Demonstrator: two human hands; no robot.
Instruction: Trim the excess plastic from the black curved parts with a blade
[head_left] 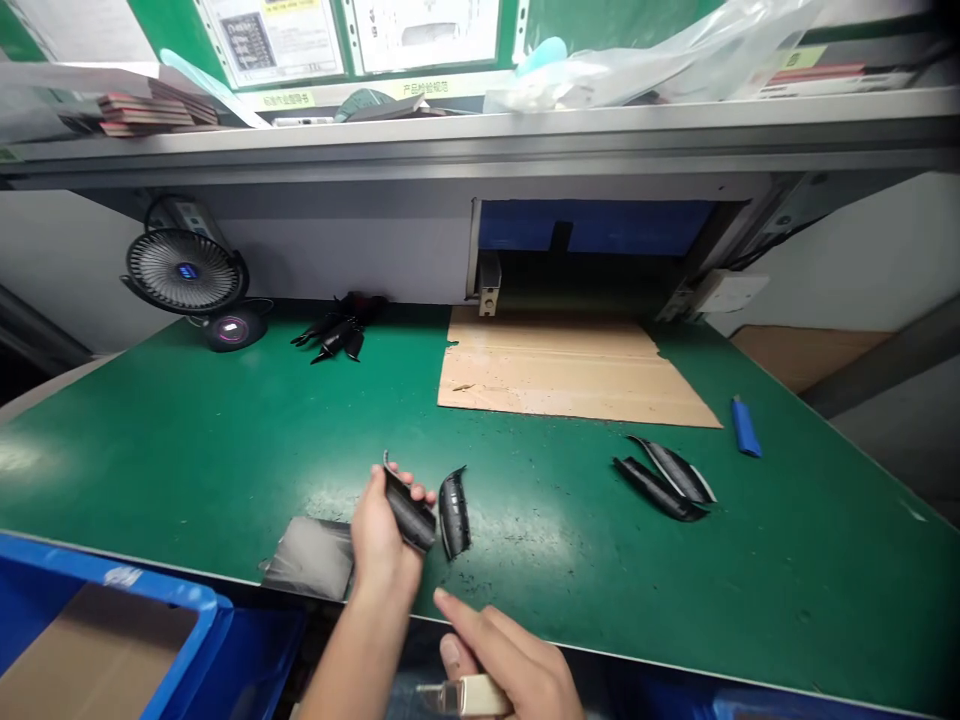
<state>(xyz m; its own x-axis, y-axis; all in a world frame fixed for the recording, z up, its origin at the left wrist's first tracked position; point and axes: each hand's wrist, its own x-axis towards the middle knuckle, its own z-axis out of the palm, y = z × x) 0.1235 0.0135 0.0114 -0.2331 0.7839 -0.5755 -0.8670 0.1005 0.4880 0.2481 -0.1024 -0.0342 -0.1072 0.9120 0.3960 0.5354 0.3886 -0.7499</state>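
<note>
My left hand (384, 535) is wrapped round a curved black part (410, 512) above the front of the green table. Just right of it, a similar black piece (454, 513) lies on the tabletop. At the bottom edge, my right hand (517, 665) grips a small tool with a cream handle (482, 695) and a clear or metallic tip pointing left. Two more curved black pieces (664, 480) rest close together on the right. Beside my left wrist lies a grey translucent bag (309, 558).
A cardboard sheet (562, 370) lies at the back centre. Black parts (341, 328) are piled at back left, near a fan (186, 270). A blue object (745, 428) lies right. Blue bins (206, 620) stand front left. A shelf (480, 140) spans above.
</note>
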